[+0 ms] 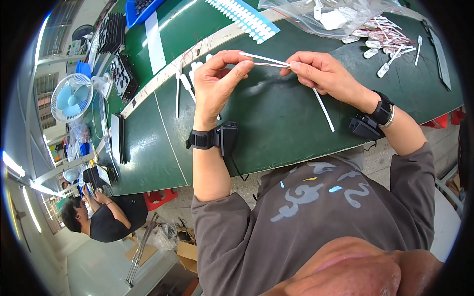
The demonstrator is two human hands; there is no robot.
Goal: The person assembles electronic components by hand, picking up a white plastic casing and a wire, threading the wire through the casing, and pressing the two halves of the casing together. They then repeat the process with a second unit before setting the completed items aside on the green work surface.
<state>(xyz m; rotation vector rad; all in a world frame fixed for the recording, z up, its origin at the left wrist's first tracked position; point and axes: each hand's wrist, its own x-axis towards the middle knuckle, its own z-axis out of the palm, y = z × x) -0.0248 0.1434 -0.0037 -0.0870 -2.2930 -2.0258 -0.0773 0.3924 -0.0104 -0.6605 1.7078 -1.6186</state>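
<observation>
Above the green table, a thin white strip point(264, 59) stretches between my two hands, with a finer reddish-white wire just under it. My left hand point(217, 81) is closed, thumb and index tips at the left ends of strip and wire. My right hand point(323, 74) pinches their right ends. Below the right hand a second white strip point(323, 109) slants down toward the table's near edge; the hand hides its upper end, so I cannot tell whether it is held. Beside my left hand lie several white pieces with narrow stems point(185, 81), partly hidden behind it.
A pile of white tabbed pieces with thin wires point(385, 37) lies at the far right, beside a clear plastic bag point(331, 17). At the back are a blue-white sheet of tabs point(242, 17) and a blue bin point(140, 12). A fan point(72, 97) and a co-worker point(108, 217) are left.
</observation>
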